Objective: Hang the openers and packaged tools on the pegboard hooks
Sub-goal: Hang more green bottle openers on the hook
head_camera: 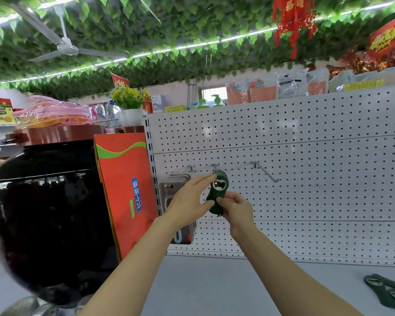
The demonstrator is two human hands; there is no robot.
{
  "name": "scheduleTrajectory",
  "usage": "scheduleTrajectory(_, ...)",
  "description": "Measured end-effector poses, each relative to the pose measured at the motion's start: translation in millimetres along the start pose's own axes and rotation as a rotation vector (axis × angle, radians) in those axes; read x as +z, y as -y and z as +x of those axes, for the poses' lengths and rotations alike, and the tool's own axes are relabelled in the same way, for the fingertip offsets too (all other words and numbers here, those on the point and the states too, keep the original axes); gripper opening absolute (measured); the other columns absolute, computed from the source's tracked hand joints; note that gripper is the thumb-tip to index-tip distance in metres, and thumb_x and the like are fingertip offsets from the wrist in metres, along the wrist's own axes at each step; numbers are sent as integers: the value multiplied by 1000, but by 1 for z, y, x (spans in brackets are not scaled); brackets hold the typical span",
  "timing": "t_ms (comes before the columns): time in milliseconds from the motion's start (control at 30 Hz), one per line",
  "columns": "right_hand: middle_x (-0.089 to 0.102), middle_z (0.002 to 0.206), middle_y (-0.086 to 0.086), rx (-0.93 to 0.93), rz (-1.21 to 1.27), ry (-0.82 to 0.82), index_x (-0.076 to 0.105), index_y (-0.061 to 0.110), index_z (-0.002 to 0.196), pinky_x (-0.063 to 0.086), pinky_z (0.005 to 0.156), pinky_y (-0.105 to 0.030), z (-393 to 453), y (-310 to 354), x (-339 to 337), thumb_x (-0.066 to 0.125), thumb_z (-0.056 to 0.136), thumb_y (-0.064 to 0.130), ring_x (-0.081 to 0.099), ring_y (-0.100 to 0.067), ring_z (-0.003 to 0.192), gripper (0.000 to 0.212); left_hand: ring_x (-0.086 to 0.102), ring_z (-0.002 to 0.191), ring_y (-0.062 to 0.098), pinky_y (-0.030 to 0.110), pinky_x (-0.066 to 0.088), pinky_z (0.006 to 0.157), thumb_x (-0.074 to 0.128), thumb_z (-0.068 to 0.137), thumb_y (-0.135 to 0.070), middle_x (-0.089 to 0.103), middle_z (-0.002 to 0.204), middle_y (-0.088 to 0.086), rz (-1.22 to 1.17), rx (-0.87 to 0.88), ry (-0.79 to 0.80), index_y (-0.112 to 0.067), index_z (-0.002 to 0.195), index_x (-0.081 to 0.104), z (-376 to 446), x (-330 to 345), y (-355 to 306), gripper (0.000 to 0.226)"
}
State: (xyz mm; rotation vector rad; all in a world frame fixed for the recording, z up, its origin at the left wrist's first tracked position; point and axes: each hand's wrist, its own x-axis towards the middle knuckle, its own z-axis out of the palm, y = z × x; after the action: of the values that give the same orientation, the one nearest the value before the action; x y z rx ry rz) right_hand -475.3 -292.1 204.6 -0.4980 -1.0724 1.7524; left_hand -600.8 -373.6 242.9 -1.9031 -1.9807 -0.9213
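Note:
A dark green opener (217,193) with a metal mouth hangs at the middle hook (215,165) of the white pegboard (306,137). My left hand (189,200) touches its top with the forefinger and its side with the thumb. My right hand (236,207) pinches its lower end. Packaged tools (172,190) hang on the left hook (191,167), partly behind my left hand. An empty hook (266,171) sticks out to the right. More green openers (388,290) lie on the grey shelf (214,281) at the lower right.
A red-orange box (126,192) stands against the pegboard's left edge, with a large glossy black jar (46,224) left of it. Packaged goods (290,85) and bottles line the top of the pegboard. Leafy decoration and a ceiling fan hang overhead.

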Motion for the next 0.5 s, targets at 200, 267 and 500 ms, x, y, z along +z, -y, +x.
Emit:
scheduleTrajectory(200, 68, 90, -20, 3, -35, -32, 64, 0, 91, 58, 72, -36, 18, -5, 3, 65, 82, -10, 67, -33, 84, 14, 45, 132, 3, 37, 46, 107, 67, 90, -31, 35, 151, -26, 13, -25, 22, -35, 152, 37, 9, 4, -2, 69)
scheduleTrajectory(267, 69, 94, -21, -14, -75, -32, 64, 0, 93, 59, 77, -38, 19, -8, -1, 67, 82, -8, 68, -33, 86, 14, 45, 133, 5, 38, 47, 107, 67, 90, -32, 34, 153, -25, 1, -33, 23, -35, 152, 36, 8, 6, 0, 70)
scheduleTrajectory(500, 70, 103, 2, -255, -694, -141, 66, 15, 110, 53, 90, -34, -2, -18, -65, 70, 85, 21, 65, -14, 99, 26, 38, 140, 14, 27, 32, 110, 62, 96, -36, 43, 152, -6, 89, -153, -19, -19, 151, 41, -33, 34, -5, 61)
